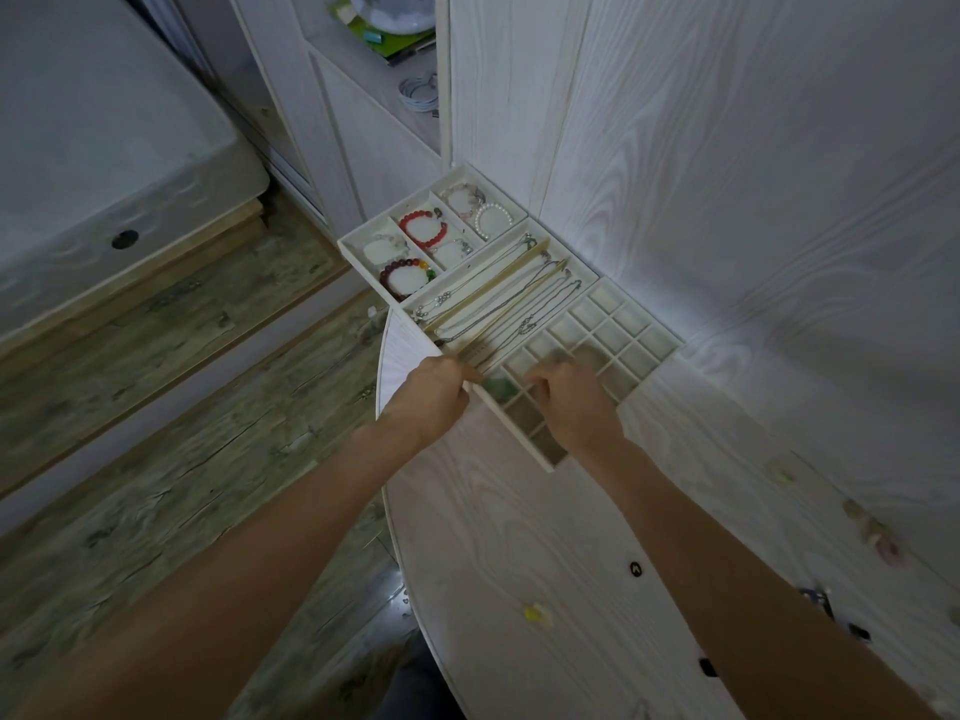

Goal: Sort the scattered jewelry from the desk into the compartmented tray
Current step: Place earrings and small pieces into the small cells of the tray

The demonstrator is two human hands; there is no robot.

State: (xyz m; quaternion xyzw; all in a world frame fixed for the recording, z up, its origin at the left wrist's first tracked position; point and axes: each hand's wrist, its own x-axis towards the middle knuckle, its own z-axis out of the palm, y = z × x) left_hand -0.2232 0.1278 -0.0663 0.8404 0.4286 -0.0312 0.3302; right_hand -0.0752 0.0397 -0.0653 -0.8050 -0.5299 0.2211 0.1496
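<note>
Three white trays stand in a row at the desk's far left corner. The far tray [358,236] holds bead bracelets, among them a red one [423,229]. The middle tray [589,275] holds several thin chain necklaces [509,304]. The near grid tray [662,350] has many small square cells. My left hand [434,394] is at the near corner where the middle and grid trays meet, fingers curled at the rim. My right hand [569,402] hovers over the grid tray's near cells with fingers curled; what it holds is hidden. A greenish piece [501,387] lies in a cell between the hands.
Loose small pieces lie on the white wood-grain desk: a yellow one [537,613], a black ring [636,568], pale and pink ones [883,543] and dark ones [818,600] at the right edge. Left of the desk's edge is wood-look floor and a bed.
</note>
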